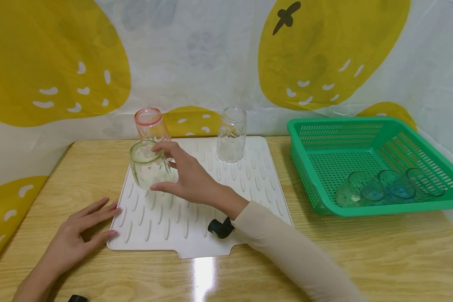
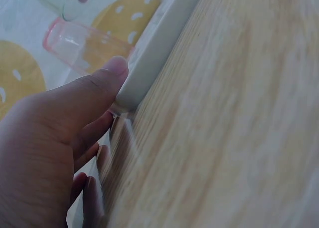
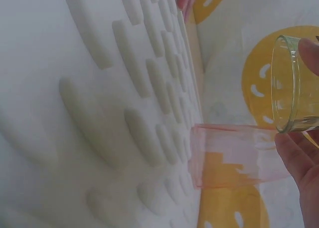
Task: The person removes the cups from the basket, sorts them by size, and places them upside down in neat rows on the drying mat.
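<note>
My right hand [image 1: 190,178] grips a pale green-tinted glass [image 1: 151,170] between thumb and fingers. In the right wrist view this glass hangs above the white ridged drying mat [image 1: 196,226], apart from it. Behind it a pink-rimmed glass [image 1: 151,124] stands on the mat, partly hidden in the head view. A clear glass [image 1: 232,134] stands toward the mat's back right. My left hand [image 1: 75,233] lies with fingers spread at the mat's left edge; its thumb touches the mat's side in the left wrist view.
To the right, a green plastic basket [image 1: 377,212] holds several clear and bluish glasses [image 1: 396,188] leaning in its front part. A patterned cloth [image 1: 211,50] with yellow shapes hangs behind the wooden table [image 1: 324,251]. A black strap piece [image 1: 220,228] shows by the right wrist.
</note>
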A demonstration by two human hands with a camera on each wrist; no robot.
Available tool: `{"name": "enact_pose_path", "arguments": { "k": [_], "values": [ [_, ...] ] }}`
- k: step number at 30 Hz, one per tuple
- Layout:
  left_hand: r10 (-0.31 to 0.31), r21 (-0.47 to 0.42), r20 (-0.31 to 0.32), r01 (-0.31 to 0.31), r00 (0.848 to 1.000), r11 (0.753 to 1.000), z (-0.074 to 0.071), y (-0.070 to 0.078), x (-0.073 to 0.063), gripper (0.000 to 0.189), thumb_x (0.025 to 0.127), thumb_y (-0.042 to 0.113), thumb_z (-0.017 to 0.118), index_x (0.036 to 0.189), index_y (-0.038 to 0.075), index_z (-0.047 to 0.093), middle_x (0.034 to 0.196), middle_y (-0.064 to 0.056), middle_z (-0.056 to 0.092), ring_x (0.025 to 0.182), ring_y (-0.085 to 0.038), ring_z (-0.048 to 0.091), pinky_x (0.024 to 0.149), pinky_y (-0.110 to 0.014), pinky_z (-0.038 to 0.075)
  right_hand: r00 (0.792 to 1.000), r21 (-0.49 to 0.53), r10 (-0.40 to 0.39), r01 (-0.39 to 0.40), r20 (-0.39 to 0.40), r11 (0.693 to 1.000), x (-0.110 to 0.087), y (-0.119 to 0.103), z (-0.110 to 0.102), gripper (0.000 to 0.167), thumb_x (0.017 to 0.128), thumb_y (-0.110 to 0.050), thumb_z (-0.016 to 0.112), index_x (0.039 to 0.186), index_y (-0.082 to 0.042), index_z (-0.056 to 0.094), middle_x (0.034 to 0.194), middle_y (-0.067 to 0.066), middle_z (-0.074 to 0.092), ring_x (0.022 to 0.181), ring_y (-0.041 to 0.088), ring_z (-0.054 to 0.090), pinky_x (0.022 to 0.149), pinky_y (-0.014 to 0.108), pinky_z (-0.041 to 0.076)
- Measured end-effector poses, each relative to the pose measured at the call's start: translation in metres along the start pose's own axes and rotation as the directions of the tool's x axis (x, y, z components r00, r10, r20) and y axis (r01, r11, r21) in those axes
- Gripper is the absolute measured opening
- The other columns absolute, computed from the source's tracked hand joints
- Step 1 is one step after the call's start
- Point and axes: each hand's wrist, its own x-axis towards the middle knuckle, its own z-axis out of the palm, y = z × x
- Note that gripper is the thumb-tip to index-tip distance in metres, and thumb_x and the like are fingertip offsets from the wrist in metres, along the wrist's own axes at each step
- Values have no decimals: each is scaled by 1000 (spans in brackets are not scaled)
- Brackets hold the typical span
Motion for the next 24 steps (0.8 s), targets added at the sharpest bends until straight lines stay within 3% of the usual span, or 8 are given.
{"name": "enact_pose_path", "arguments": {
  "k": [13,24],
  "values": [
    [-53,-16,6,53,999,998,-1,3,-2,57,69,12,86,122,25,68,132,-6,58,130,1,33,99,-9,17,995,18,97,-98,36,995,14,12,26,74,74,-15,84,129,-18,35,130,0,45,114,13,49,92,18,43],
    [-49,-11,11,49,999,999,-1,3,-2,57,69,12,86,121,25,68,131,-6,59,131,1,33,98,-9,17,986,-107,145,-136,81,985,14,21,40,74,74,-21,85,127,-21,34,122,1,50,110,11,50,89,15,39]
  ]
}}
